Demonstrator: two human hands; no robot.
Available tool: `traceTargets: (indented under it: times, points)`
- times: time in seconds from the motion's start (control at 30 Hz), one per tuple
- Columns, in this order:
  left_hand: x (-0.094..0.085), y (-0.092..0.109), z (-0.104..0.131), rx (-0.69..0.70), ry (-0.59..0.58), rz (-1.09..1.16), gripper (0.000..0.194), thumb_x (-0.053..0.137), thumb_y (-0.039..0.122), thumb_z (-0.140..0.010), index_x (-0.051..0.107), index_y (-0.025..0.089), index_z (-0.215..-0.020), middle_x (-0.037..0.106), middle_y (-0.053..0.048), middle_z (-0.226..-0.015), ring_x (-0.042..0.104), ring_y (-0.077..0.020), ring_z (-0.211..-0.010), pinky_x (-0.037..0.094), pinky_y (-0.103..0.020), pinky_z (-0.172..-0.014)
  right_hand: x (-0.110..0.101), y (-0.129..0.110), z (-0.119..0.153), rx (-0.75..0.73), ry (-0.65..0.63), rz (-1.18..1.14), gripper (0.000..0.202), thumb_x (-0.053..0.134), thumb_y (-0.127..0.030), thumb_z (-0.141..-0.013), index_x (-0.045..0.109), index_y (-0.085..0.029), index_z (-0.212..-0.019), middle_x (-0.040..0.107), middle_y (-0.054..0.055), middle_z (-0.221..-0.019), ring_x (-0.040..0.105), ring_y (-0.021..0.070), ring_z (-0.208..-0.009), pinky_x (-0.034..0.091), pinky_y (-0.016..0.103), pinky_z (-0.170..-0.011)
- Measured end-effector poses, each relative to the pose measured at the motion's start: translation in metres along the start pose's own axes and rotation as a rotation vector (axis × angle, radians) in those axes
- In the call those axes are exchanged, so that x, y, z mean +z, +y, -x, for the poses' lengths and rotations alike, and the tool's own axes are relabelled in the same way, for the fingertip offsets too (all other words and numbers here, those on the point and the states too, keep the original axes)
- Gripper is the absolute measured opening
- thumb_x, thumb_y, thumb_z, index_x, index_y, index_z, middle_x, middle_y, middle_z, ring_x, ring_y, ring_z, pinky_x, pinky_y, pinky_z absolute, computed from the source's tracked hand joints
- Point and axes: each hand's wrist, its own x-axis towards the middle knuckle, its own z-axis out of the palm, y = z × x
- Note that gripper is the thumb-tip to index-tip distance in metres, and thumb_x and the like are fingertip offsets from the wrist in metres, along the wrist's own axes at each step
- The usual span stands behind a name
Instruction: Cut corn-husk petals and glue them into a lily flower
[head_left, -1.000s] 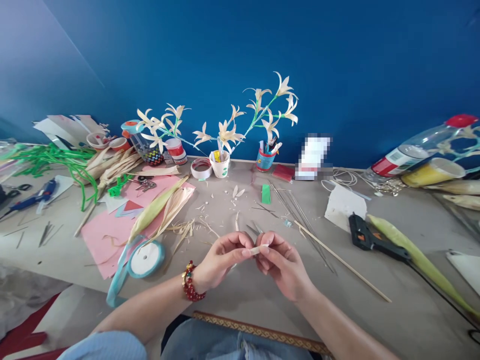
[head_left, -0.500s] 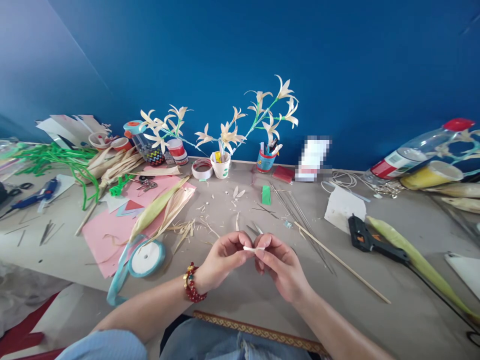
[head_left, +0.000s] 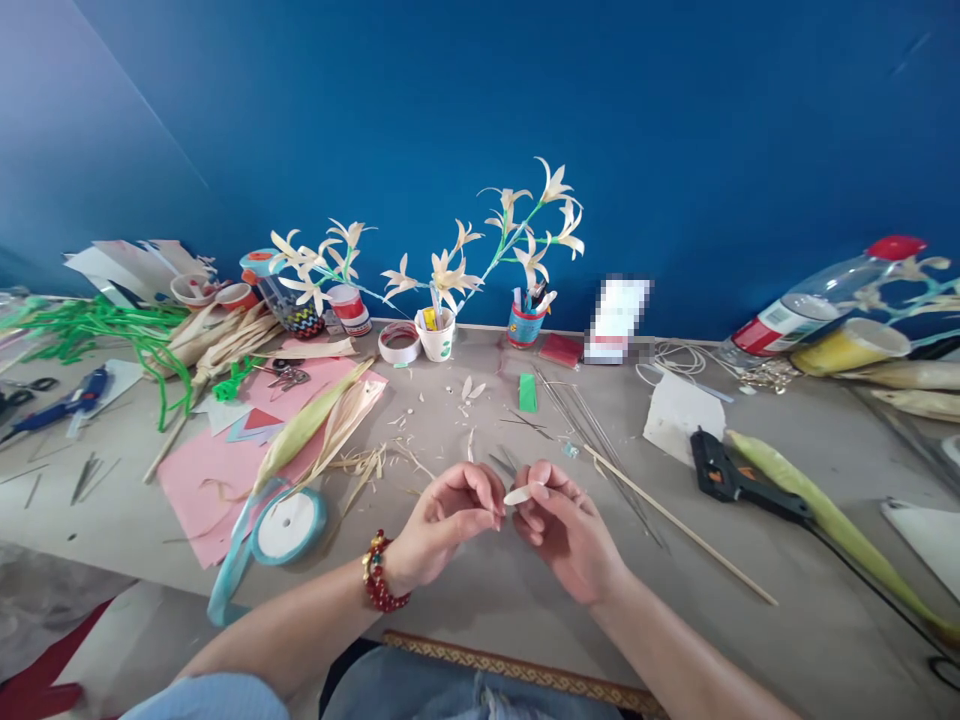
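The petal [head_left: 517, 495], thin and pale, is held above the table [head_left: 457, 605], near the middle of its front edge. The right hand [head_left: 574, 535] pinches one end between thumb and forefinger. The left hand [head_left: 445, 525] curls its fingertips narrowly beside the free tip; whether they grip anything, I cannot tell from here. Good handling would probably mean a light pinch and even pressure, clear of the scissors [head_left: 509, 462] behind, lest the petal crease.

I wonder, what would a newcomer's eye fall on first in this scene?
Probably the cream lily-shaped flowers at the back, standing out against the blue wall. Next might come the pale petal-shaped strip pinched in the right hand at the front centre. The bright green strands at far left may also catch the eye.
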Motion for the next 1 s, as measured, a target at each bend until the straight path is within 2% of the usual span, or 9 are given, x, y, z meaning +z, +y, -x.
traceTargets:
  times: [0.1,0.23,0.5,0.7,0.83,1.0]
  points:
    - [-0.0003,-0.0011,-0.0009,-0.081,0.011,0.011,0.024,0.070,0.035,-0.079,0.061,0.015,-0.090,0.058,-0.006,-0.084,0.055,-0.0166,-0.077,0.044,-0.029,-0.073,-0.0006,0.0034,0.0019,-0.002,-0.031,0.060,0.021,0.076,-0.029,-0.078,0.058,-0.020,-0.071,0.050,-0.005,-0.061,0.040,0.0082,-0.050,0.033,0.020,-0.045]
    - [-0.0003,-0.0020,-0.0010,-0.120,0.012,0.001,0.016,0.069,0.030,-0.081,0.062,0.015,-0.082,0.055,-0.004,-0.084,0.057,-0.0176,-0.078,0.047,-0.032,-0.075,-0.0016,0.0091,0.0038,-0.002,-0.045,0.133,0.019,0.073,-0.029,-0.081,0.058,-0.020,-0.073,0.051,-0.005,-0.058,0.041,0.0085,-0.050,0.033,0.021,-0.046]
    - [-0.0028,0.0000,0.0001,-0.005,0.048,0.054,0.016,0.068,0.028,-0.078,0.058,0.017,-0.073,0.055,-0.003,-0.076,0.052,-0.0156,-0.074,0.040,-0.029,-0.073,-0.0023,0.0043,0.0008,-0.014,-0.028,0.047,0.021,0.074,-0.029,-0.080,0.057,-0.019,-0.071,0.048,-0.005,-0.062,0.038,0.0070,-0.049,0.031,0.020,-0.045]
    - [-0.0016,0.0018,-0.0002,-0.080,0.062,-0.037,0.018,0.069,0.031,-0.080,0.062,0.015,-0.080,0.055,-0.004,-0.082,0.052,-0.0162,-0.077,0.040,-0.028,-0.073,-0.0026,0.0073,0.0018,-0.037,-0.043,0.154,0.018,0.074,-0.028,-0.081,0.060,-0.020,-0.075,0.052,-0.004,-0.066,0.041,0.0067,-0.050,0.036,0.020,-0.046]
    - [-0.0006,0.0029,0.0006,-0.074,0.064,-0.051,0.014,0.069,0.027,-0.081,0.061,0.015,-0.077,0.054,-0.002,-0.079,0.052,-0.0130,-0.073,0.040,-0.024,-0.069,-0.0032,0.0081,0.0028,-0.022,-0.048,0.248,0.020,0.075,-0.031,-0.080,0.059,-0.019,-0.076,0.053,-0.004,-0.069,0.047,0.0074,-0.051,0.039,0.021,-0.049]
    - [-0.0005,0.0013,0.0010,-0.072,0.032,-0.037,0.014,0.069,0.028,-0.081,0.062,0.016,-0.079,0.055,-0.003,-0.080,0.057,-0.0157,-0.075,0.044,-0.028,-0.072,-0.0042,0.0081,0.0034,-0.043,-0.047,0.350,0.020,0.075,-0.030,-0.078,0.060,-0.018,-0.075,0.053,-0.003,-0.070,0.049,0.0088,-0.055,0.041,0.022,-0.053]
